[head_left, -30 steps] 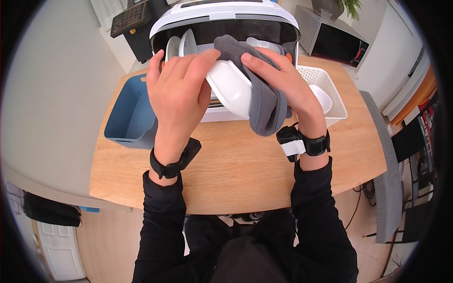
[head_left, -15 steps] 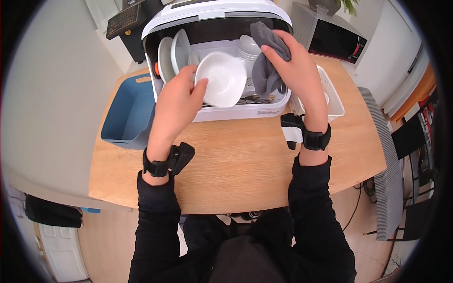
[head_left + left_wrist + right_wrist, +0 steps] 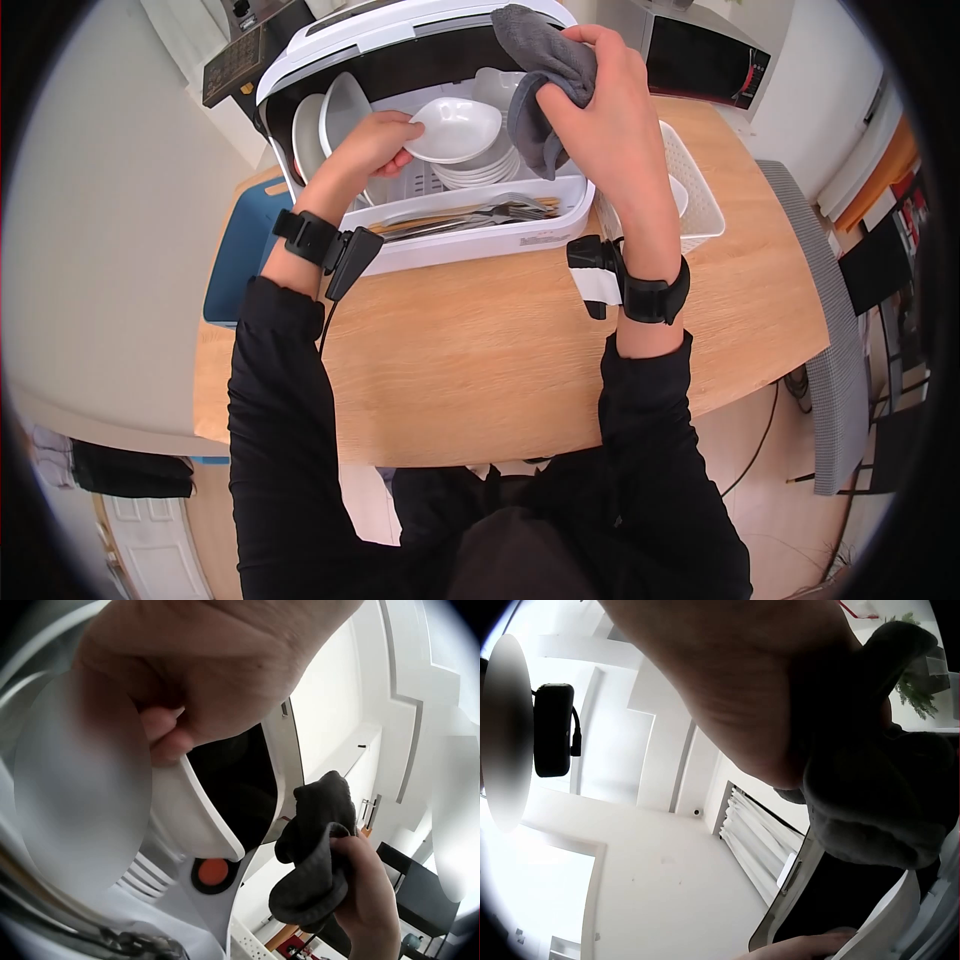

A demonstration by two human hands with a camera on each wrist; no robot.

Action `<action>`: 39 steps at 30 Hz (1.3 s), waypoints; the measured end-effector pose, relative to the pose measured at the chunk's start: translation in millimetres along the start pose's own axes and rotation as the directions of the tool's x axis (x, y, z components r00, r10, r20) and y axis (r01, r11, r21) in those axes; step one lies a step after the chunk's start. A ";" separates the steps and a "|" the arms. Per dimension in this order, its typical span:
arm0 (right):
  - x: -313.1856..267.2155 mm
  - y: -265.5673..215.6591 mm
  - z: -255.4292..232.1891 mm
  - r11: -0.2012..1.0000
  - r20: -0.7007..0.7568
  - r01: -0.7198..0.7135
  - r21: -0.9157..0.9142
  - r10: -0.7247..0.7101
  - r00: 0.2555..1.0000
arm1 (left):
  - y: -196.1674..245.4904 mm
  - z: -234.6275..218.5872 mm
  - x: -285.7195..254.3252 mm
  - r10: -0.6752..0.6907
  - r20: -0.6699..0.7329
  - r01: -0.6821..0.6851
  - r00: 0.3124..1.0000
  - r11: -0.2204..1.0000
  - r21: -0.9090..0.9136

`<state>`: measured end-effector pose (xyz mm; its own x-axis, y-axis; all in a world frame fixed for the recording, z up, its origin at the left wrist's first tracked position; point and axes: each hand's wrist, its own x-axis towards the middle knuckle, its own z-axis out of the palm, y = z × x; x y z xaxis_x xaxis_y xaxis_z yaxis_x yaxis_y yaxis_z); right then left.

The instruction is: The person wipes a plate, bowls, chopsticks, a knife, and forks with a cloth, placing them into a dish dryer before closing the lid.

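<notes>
At its left rim, my left hand (image 3: 372, 150) pinches a white bowl (image 3: 458, 132) between thumb and fingers. The bowl is right over a stack of white dishes (image 3: 478, 178) inside a white dish dryer (image 3: 480, 248) with its lid raised. My right hand (image 3: 618, 120) grips a bunched grey cloth (image 3: 548, 62), held up near the dryer's right side. In the left wrist view the cloth (image 3: 315, 855) hangs in folds from the right hand, apart from the bowl.
White plates (image 3: 343, 105) stand on edge at the dryer's left, and cutlery (image 3: 470, 217) lies along its front. A blue bin (image 3: 232, 255) is on the left of the table (image 3: 460, 370), a white perforated basket (image 3: 708, 208) on the right. Behind it sits a microwave (image 3: 705, 62).
Both hands held bowl and cloth together a second ago, then parted. My left hand has carried the bowl forward over the stacked dishes; the right has lifted the cloth away from it.
</notes>
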<state>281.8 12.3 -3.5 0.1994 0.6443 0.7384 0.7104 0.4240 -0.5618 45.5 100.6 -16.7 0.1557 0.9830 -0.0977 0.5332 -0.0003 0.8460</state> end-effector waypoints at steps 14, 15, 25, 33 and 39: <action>3.0 12.1 -7.2 1.000 0.019 -0.016 -0.017 0.016 1.000 | -25.6 20.0 52.9 0.125 0.026 -0.121 0.992 0.855 0.505; 3.4 12.9 -8.8 0.999 0.042 -0.032 -0.017 0.033 0.999 | -29.8 23.4 53.7 0.242 0.019 -0.207 0.970 0.784 0.586; 6.5 22.6 -20.4 0.986 0.189 -0.156 -0.052 0.163 0.968 | -7.2 43.8 35.6 0.330 -0.011 -0.281 0.944 0.820 0.499; 8.7 32.2 -24.1 0.988 0.183 -0.144 -0.059 0.152 0.971 | 0.0 54.2 40.7 0.283 0.217 -0.355 0.934 0.791 0.498; 9.1 33.0 -25.2 0.988 0.194 -0.149 -0.032 0.153 0.969 | 2.1 47.4 44.5 0.274 0.308 -0.400 0.911 0.771 0.496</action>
<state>324.0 16.1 -5.9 0.1712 0.8123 0.5575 0.6939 0.3023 -0.6535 92.9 135.6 -44.1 0.5443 0.8387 -0.0189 0.7613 -0.4844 0.4310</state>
